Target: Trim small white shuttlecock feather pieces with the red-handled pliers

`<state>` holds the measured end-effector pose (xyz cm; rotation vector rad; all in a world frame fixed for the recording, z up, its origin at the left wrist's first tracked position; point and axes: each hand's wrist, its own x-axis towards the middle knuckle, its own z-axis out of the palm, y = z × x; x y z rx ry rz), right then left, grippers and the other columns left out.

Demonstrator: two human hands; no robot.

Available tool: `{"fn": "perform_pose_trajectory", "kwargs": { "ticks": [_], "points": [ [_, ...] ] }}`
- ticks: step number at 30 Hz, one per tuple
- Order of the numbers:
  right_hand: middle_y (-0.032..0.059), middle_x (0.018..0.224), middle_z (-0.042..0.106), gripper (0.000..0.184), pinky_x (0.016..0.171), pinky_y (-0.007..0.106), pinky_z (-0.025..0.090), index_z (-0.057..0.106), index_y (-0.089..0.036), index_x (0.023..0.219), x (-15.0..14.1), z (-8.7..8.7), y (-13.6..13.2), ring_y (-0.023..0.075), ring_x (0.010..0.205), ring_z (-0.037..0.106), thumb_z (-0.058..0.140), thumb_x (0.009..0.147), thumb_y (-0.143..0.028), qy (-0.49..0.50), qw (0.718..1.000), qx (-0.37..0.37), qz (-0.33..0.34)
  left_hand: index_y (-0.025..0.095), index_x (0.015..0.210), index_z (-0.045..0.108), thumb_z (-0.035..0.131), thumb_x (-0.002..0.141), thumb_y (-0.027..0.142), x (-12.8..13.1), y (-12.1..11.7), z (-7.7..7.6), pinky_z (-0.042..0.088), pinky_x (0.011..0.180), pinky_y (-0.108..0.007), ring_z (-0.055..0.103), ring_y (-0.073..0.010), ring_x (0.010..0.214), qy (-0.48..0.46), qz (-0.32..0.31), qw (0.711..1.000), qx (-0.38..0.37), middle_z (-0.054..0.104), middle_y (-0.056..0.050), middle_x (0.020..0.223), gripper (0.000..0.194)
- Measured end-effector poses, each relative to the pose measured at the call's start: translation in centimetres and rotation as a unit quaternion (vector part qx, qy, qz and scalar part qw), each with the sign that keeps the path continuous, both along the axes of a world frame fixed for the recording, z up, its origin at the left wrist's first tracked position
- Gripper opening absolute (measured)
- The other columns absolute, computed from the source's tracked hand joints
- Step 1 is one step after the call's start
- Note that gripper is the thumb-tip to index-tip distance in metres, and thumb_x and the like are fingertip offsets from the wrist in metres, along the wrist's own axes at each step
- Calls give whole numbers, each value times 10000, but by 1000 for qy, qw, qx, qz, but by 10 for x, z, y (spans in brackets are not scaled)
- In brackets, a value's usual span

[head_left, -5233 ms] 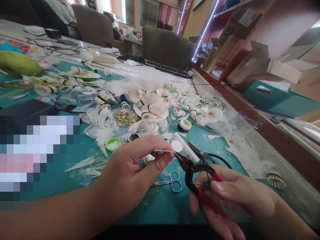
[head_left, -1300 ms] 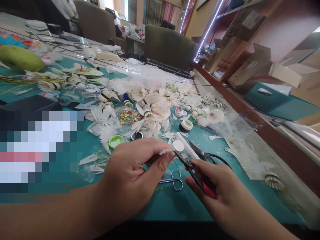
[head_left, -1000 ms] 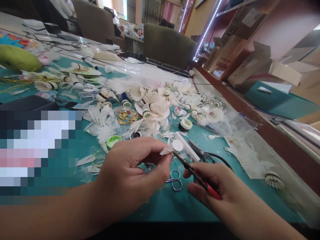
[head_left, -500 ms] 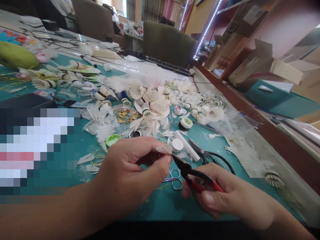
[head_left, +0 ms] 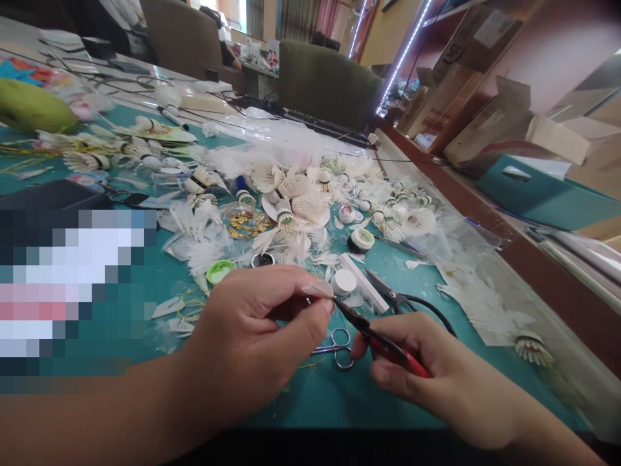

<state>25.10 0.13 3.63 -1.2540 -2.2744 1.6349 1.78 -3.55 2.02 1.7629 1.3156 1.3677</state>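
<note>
Between the thumb and fingers of my left hand (head_left: 262,336) is pinched a small white feather piece (head_left: 319,288). My right hand (head_left: 431,375) is wrapped round red-handled pliers (head_left: 388,346) with dark jaws. Their tip points left and meets the feather piece's end by my left fingertips; whether the jaws grip it I cannot make out. Below the jaws, small silver scissors (head_left: 341,348) lie on the green mat (head_left: 310,404), partly behind my left hand. Black-handled scissors (head_left: 405,301) lie beyond my right hand, beside a white block (head_left: 363,283) and a round white lid (head_left: 344,281).
Shuttlecocks (head_left: 291,200) and loose feathers (head_left: 204,246) crowd the mat's middle. Gold pieces (head_left: 247,223) sit in a clear bag. Nearby are a green paint pot (head_left: 220,270) and another pot (head_left: 360,240). A teal box (head_left: 543,188) and cartons stand at the right; chairs are behind.
The pliers have turned in my right hand, their jaws and handles now seen more edge-on. My right fingers have shifted round the handles. My left hand has stayed nearly still with the feather piece.
</note>
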Motion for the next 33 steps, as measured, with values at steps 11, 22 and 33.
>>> {"fn": "perform_pose_trajectory", "kwargs": {
  "ticks": [11, 22, 33],
  "points": [
    [-68, 631, 467, 193, 549, 251, 296, 505, -221, 778, -7, -18, -11, 109, 572, 389, 650, 844, -111, -59, 966, 251, -20, 158, 757, 781, 637, 866, 165, 1, 3, -1, 475, 406, -175, 594, -106, 444, -44, 2, 999, -27, 688, 3, 547, 181],
    [-28, 719, 564, 268, 547, 253, 354, 577, -224, 858, 2, 4, -7, 134, 628, 474, 641, 979, -455, -101, 972, 214, -6, 182, 768, 788, 642, 850, 147, 2, 0, 0, 517, 442, -166, 642, -117, 477, -60, 4, 998, -30, 708, 21, 564, 171],
    [-9, 703, 605, 327, 551, 306, 392, 616, -230, 988, 0, -32, 5, 161, 575, 524, 574, 997, -554, -8, 899, 399, -183, 170, 685, 744, 659, 816, 121, 3, -6, 16, 567, 579, -215, 690, -139, 617, -80, 39, 996, -18, 743, -7, 647, 164]
  ]
}}
